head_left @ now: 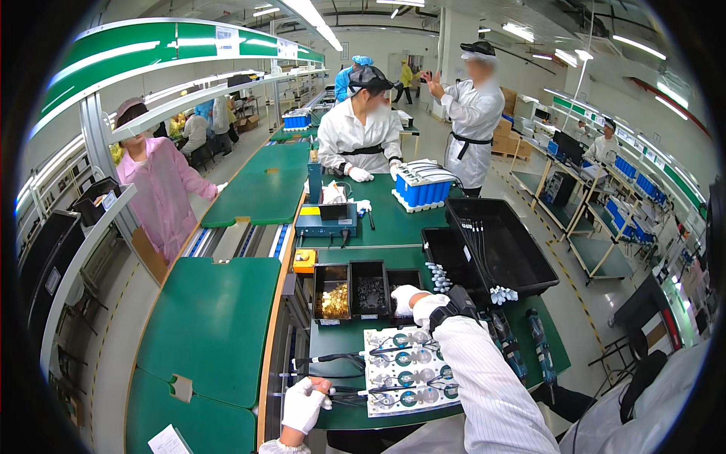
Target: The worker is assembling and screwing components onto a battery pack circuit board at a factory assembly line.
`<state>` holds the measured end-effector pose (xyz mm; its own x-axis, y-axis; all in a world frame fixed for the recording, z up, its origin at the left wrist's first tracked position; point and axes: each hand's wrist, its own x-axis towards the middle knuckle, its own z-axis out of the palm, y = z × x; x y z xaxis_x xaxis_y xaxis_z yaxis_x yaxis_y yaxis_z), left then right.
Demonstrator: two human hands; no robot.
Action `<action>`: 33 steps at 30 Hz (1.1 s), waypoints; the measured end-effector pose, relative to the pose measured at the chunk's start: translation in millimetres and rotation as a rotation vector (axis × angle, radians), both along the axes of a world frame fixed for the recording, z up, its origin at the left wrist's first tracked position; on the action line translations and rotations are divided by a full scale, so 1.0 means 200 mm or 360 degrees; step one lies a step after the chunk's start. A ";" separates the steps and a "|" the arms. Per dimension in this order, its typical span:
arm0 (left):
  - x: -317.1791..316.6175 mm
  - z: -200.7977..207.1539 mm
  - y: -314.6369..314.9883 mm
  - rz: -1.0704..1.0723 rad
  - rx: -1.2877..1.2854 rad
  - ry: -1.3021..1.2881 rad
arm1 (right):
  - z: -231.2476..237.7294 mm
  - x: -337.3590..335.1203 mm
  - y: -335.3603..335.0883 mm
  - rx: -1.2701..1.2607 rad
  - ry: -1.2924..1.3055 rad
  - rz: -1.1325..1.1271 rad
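Note:
A white battery block (pixel 412 369) with round green-and-silver spots lies on the green bench in front of me, black cables (pixel 340 359) running off its left side. My left hand (pixel 305 405), in a white glove with bare fingertips, is closed beside the ends of those cables; what it pinches, if anything, is too small to make out. My right hand (pixel 408 300), also gloved, reaches into the rightmost of three small black bins (pixel 401 278); its fingertips are hidden there. Gold-coloured parts (pixel 335 301) fill the left bin, small black parts (pixel 369 293) the middle one.
Large black trays (pixel 522 246) holding black cables stand at right, near two dark cylindrical tools (pixel 541 344). Across the bench, a co-worker (pixel 359 129) stands by a blue battery pack (pixel 422 185). A conveyor with green boards (pixel 208 325) runs left; a person in pink (pixel 155 189) stands beyond.

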<state>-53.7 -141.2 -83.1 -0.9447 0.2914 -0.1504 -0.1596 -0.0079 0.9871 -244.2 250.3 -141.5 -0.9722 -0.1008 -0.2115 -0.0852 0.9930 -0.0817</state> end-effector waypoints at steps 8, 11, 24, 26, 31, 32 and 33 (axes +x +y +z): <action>0.01 -0.01 0.00 0.0021 -0.0019 -0.0002 | 0.01 -0.01 -0.01 0.0042 -0.0267 -0.0079; 0.01 -0.01 0.00 0.0011 -0.0014 -0.0011 | 0.04 0.01 -0.01 0.0050 -0.0205 -0.0208; 0.03 0.07 0.06 0.0019 -0.0083 0.0019 | 0.23 0.06 -0.05 -0.0119 0.0188 -0.0475; 0.03 0.09 0.08 -0.0009 -0.0084 0.0043 | 0.21 0.07 -0.02 -0.0060 0.0136 -0.0491; 0.04 0.08 0.07 0.0012 -0.0088 0.0012 | 0.26 0.08 -0.11 -0.0082 0.0013 -0.0530; 0.04 0.07 0.07 0.0015 -0.0069 0.0012 | 0.26 0.08 -0.09 -0.0059 -0.0017 -0.0489; 0.04 0.07 0.08 0.0010 -0.0071 0.0009 | 0.25 0.08 -0.08 -0.0035 -0.0047 -0.0447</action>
<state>-46.6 -126.1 -68.6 -0.9473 0.2787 -0.1580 -0.1543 0.0352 0.9874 -228.7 234.6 -92.1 -0.9561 0.1667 -0.2410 0.1957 0.9754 -0.1018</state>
